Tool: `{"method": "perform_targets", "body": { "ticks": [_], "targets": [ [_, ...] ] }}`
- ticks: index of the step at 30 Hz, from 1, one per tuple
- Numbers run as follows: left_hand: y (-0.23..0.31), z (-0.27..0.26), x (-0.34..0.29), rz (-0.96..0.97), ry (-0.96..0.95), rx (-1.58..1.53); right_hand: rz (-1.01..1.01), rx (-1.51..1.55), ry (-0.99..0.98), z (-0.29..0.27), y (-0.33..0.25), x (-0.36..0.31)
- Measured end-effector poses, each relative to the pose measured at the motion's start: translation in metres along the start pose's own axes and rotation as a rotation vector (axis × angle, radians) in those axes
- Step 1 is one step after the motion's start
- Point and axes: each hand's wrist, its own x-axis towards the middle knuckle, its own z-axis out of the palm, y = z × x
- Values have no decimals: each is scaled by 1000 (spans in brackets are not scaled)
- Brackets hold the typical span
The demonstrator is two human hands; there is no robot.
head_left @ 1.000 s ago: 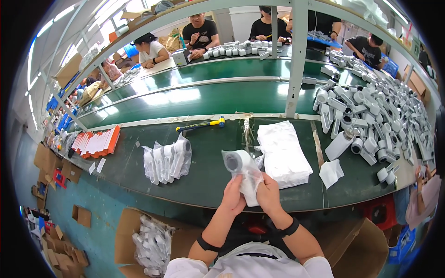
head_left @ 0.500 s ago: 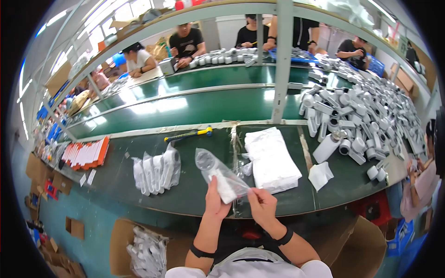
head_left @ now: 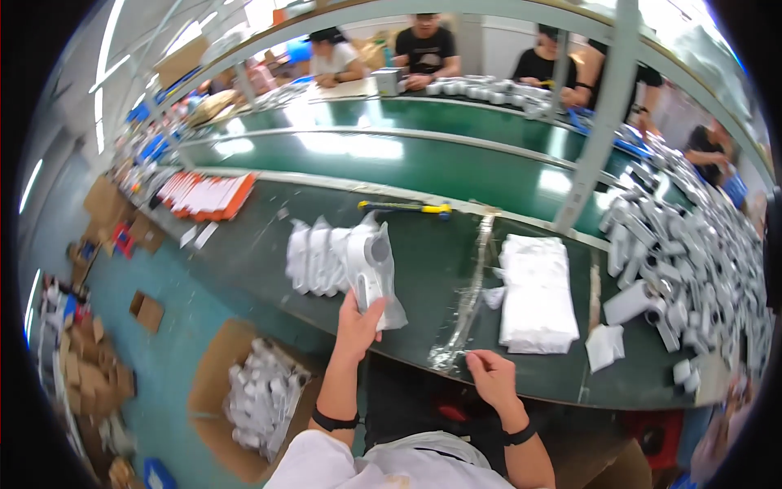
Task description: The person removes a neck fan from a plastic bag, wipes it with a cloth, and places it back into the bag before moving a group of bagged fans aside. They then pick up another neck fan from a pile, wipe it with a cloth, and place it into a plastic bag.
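My left hand [head_left: 358,328] is closed round the lower end of a grey-white plastic part [head_left: 368,259] in a clear plastic bag. The part has a round ring at its top and stands tilted above the table. Just behind it, to the left, a row of several similar bagged parts [head_left: 311,259] lies on the dark table top [head_left: 244,232]. My right hand [head_left: 494,381] hovers apart at the table's front edge, its fingers curled together and nothing visible in them. A stack of white plastic bags [head_left: 536,297] lies to its upper right.
Loose grey parts [head_left: 676,261] are heaped at the right. Below left, an open carton [head_left: 213,367] holds bagged parts. A yellow-and-black tool [head_left: 407,209] lies at the back, orange-and-white sheets [head_left: 208,196] farther left. Across the green conveyor [head_left: 326,151] several people sit; a metal post [head_left: 599,138] rises between.
My left hand has brought the bagged part left, beside the row, and turned it more upright. My right hand has let go of the bag's end. The view has swung left.
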Motion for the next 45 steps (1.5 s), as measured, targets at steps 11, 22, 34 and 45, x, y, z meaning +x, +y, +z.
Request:
{"method": "perform_targets", "body": {
  "ticks": [11, 22, 34, 45],
  "targets": [
    [0, -217, 81, 288, 636, 719, 80, 183, -8, -9, 8, -3],
    [-27, -207, 145, -161, 396, 1070, 69, 140, 41, -7, 7, -3],
    [25, -87, 93, 9, 156, 1555, 12, 80, 45, -5, 9, -4],
    [12, -95, 121, -322, -18, 1496, 2, 94, 38, -5, 11, -3]
  ]
}}
